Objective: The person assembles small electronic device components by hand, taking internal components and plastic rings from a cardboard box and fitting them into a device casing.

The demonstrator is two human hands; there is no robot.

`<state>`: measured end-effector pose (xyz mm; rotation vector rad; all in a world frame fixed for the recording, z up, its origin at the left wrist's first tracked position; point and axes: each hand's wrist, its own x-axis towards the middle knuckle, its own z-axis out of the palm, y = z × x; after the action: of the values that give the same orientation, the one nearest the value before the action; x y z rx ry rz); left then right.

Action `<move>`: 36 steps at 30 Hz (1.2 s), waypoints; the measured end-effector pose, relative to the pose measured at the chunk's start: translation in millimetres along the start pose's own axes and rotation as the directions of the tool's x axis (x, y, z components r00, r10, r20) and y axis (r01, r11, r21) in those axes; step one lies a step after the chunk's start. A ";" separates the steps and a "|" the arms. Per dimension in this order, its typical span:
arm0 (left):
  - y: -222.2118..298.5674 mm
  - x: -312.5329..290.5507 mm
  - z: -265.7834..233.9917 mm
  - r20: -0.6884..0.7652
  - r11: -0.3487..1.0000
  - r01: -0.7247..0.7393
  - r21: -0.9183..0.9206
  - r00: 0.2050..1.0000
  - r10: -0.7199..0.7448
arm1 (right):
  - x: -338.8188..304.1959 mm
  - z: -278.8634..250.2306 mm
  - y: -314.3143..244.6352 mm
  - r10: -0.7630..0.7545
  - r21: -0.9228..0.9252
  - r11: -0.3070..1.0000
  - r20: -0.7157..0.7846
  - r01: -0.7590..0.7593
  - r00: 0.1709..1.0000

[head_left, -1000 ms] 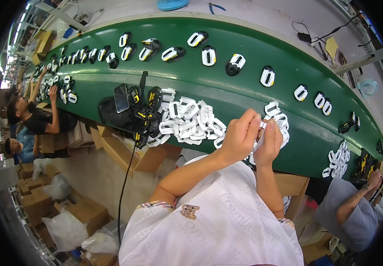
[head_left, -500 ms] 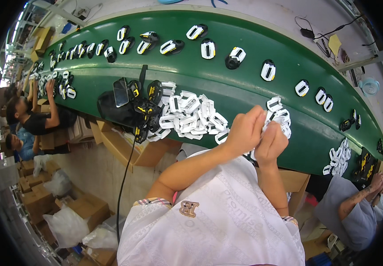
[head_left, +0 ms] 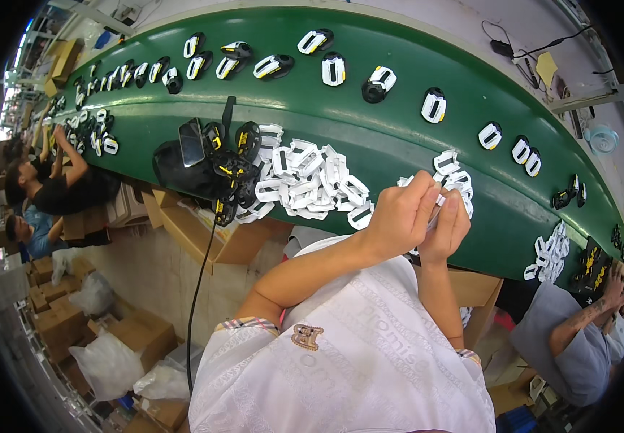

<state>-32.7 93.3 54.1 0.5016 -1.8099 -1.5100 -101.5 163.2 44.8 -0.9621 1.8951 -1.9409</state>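
My left hand (head_left: 396,220) and my right hand (head_left: 445,228) meet over the near edge of the green bench, fingertips pinched together. Between them shows a sliver of a white plastic part (head_left: 435,212), mostly covered by the fingers. Just beyond my right hand lies a small heap of white plastic frames (head_left: 457,180). A larger pile of white frames (head_left: 305,182) spreads to the left of my left hand. Beside that pile sit black-and-yellow housings (head_left: 234,167) and a dark phone (head_left: 191,142) on a black bag (head_left: 170,164).
Assembled black-and-white pieces (head_left: 333,69) stand along the far strip of the green belt (head_left: 399,68). Co-workers sit at the left (head_left: 55,180) and right (head_left: 575,339). Open cardboard boxes (head_left: 218,242) stand below the bench, and a black cable (head_left: 200,296) hangs down.
My hands stay pinched together, with the fingers slightly shifted and a bit more of the white part showing. The view has tilted a little, moving the bench items slightly up and left.
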 end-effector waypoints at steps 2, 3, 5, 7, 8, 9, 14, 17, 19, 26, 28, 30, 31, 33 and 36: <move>-0.3 -0.4 -0.4 -0.003 1.000 0.002 -0.003 1.000 -0.002 | -1.1 0.9 0.6 0.008 0.000 1.000 -0.005 -0.008 1.000; -0.6 -0.6 -0.3 -0.005 1.000 0.002 -0.006 1.000 -0.002 | -2.2 0.3 2.3 0.017 0.017 1.000 -0.001 -0.017 1.000; -1.7 -1.4 -0.9 -0.010 1.000 0.002 -0.004 1.000 -0.002 | -3.4 0.1 3.7 0.028 0.034 0.999 0.002 -0.028 1.000; -2.9 -1.9 -0.9 -0.016 1.000 0.002 -0.002 1.000 -0.002 | -4.4 0.8 4.4 0.051 0.072 0.996 0.000 -0.051 0.999; -3.3 -1.9 -0.7 -0.020 1.000 0.000 -0.004 1.000 0.000 | -4.4 1.2 3.4 0.052 0.071 0.996 0.000 -0.052 0.999; -3.5 -1.8 -0.7 -0.025 1.000 -0.002 -0.005 1.000 0.002 | -3.9 1.7 0.9 0.068 0.076 0.995 0.004 -0.068 0.998; -2.4 -1.0 -1.3 -0.029 1.000 -0.014 0.024 0.999 0.015 | 0.2 5.3 -5.1 0.045 0.013 0.999 -0.015 -0.045 0.999; -3.0 0.0 -1.3 -0.033 0.997 -0.039 0.068 0.999 0.042 | 0.9 0.1 -2.0 -0.008 -0.046 0.999 0.072 0.011 0.997; -1.9 1.6 1.0 -0.034 0.994 -0.059 0.090 0.997 0.062 | 3.1 0.2 -1.3 -0.039 -0.106 0.993 0.058 0.045 0.998; -6.3 0.7 4.6 -0.076 0.994 -0.039 0.101 0.996 0.046 | 2.8 1.9 1.8 -0.003 -0.078 0.997 0.012 0.004 1.000; -6.3 -0.9 4.0 -0.072 0.997 -0.020 0.075 0.997 0.026 | -0.2 3.0 3.1 0.026 -0.055 0.998 -0.010 -0.027 1.000; -6.6 0.7 4.1 -0.077 0.996 -0.053 0.074 0.995 0.059 | -0.6 3.7 2.3 0.035 -0.055 0.998 -0.018 -0.036 0.999; -6.4 0.7 3.8 -0.075 0.996 -0.052 0.074 0.996 0.057 | -0.4 4.1 2.0 0.042 -0.055 0.998 -0.027 -0.043 0.999; -6.2 0.3 3.2 -0.059 0.996 -0.021 0.082 0.998 0.026 | 1.3 1.7 2.0 -0.010 -0.116 0.993 0.001 0.010 1.000; -8.1 -0.2 3.5 -0.073 0.995 -0.023 0.100 0.997 0.030 | 5.8 0.3 -0.2 -0.127 -0.252 0.958 0.050 0.136 0.991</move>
<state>-36.4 93.9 46.1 0.5721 -1.8329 -1.3706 -105.6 159.5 46.5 -1.2131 2.1498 -1.7635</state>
